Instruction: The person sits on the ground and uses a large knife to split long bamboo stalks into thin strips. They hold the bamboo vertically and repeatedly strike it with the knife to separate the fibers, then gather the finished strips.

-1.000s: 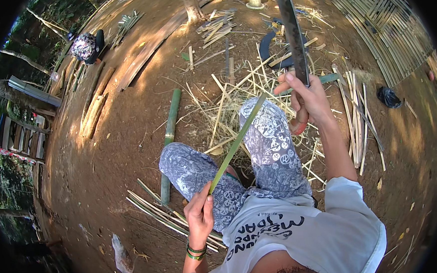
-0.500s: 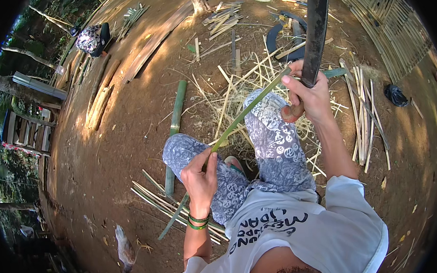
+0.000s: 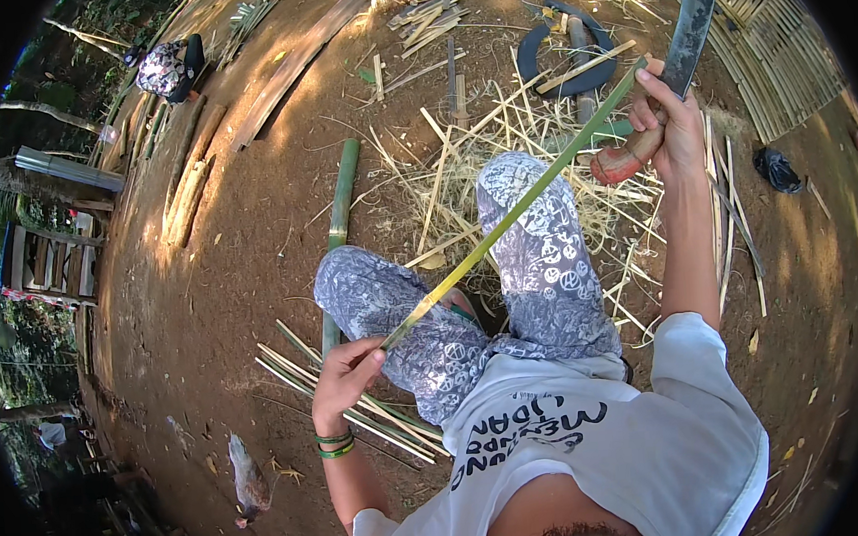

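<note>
Bare earth yard littered with bamboo shavings [image 3: 501,155] and split strips, a person seated with knees drawn up

The left hand [image 3: 345,373] has its fingers closed around the lower end of a long green bamboo strip [image 3: 514,214], which runs diagonally up over the patterned trousers [image 3: 536,252] to the right hand [image 3: 664,126]; that hand's fingers grip the wooden handle of a large knife [image 3: 691,16], blade pointing up, with the strip's top end touching it. A green bamboo pole [image 3: 339,210] lies on the ground left of the knees, 1 bundle of strips [image 3: 359,400] beside the left hand

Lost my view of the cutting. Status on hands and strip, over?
Left hand grips near end of the green bamboo strip. Right hand holds the big knife at its far end. Knees under strip.
</note>
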A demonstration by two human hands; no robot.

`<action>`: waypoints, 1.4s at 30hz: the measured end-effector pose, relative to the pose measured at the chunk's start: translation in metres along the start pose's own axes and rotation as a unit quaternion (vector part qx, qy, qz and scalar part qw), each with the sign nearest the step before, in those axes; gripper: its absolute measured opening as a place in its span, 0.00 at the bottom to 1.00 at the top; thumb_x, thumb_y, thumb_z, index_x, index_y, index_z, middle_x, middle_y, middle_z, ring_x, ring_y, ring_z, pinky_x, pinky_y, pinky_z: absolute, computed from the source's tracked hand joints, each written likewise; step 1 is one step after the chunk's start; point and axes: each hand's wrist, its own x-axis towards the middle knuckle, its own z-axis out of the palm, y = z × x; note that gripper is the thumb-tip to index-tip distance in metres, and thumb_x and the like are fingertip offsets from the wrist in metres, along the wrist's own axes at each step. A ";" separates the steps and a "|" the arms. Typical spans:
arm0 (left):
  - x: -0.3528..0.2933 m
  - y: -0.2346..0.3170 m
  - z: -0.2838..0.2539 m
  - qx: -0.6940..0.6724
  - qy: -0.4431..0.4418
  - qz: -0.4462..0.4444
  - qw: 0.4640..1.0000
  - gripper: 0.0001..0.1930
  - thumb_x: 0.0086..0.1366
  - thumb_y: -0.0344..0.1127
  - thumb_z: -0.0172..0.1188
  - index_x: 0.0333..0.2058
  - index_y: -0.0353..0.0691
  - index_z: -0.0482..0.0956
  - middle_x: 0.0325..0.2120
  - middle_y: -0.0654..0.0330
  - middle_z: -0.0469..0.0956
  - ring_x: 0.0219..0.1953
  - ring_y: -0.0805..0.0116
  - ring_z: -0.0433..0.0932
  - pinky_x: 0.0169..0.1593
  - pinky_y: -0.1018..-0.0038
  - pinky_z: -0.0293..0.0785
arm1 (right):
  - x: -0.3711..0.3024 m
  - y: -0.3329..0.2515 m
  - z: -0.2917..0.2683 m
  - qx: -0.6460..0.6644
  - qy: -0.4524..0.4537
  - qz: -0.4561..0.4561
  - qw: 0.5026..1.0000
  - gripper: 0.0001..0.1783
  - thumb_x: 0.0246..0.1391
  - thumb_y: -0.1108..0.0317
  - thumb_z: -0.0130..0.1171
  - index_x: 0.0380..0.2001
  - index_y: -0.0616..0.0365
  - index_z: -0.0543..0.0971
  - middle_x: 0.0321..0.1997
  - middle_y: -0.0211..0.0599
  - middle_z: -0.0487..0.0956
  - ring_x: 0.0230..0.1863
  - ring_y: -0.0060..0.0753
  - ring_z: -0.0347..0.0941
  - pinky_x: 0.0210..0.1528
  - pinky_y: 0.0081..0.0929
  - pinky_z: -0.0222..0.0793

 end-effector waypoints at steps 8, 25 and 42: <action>0.006 0.041 -0.035 0.246 0.262 0.102 0.927 0.13 0.68 0.36 0.62 0.30 0.30 0.84 0.14 0.69 0.68 0.20 0.83 0.61 0.23 0.77 0.56 | 0.003 0.019 0.018 -0.077 -0.013 0.015 0.997 0.14 0.53 0.71 0.68 0.42 0.61 0.77 0.25 0.27 0.75 0.16 0.17 0.64 0.20 0.20 0.60; 0.077 0.091 -0.145 0.421 0.385 0.265 0.778 0.15 0.62 0.45 0.67 0.29 0.36 0.84 0.18 0.54 0.78 0.19 0.58 0.75 0.26 0.67 0.68 | 0.101 0.058 0.074 -0.228 -0.060 -0.147 0.961 0.20 0.52 0.62 0.73 0.42 0.64 0.79 0.30 0.29 0.77 0.17 0.14 0.65 0.18 0.17 0.59; 0.114 0.002 -0.211 0.459 0.710 0.207 0.492 0.19 0.53 0.52 0.73 0.26 0.42 0.80 0.22 0.61 0.75 0.29 0.58 0.75 0.39 0.63 0.72 | 0.169 0.101 0.065 -0.181 -0.028 0.014 0.983 0.14 0.55 0.64 0.68 0.40 0.60 0.78 0.29 0.33 0.79 0.15 0.19 0.65 0.17 0.18 0.61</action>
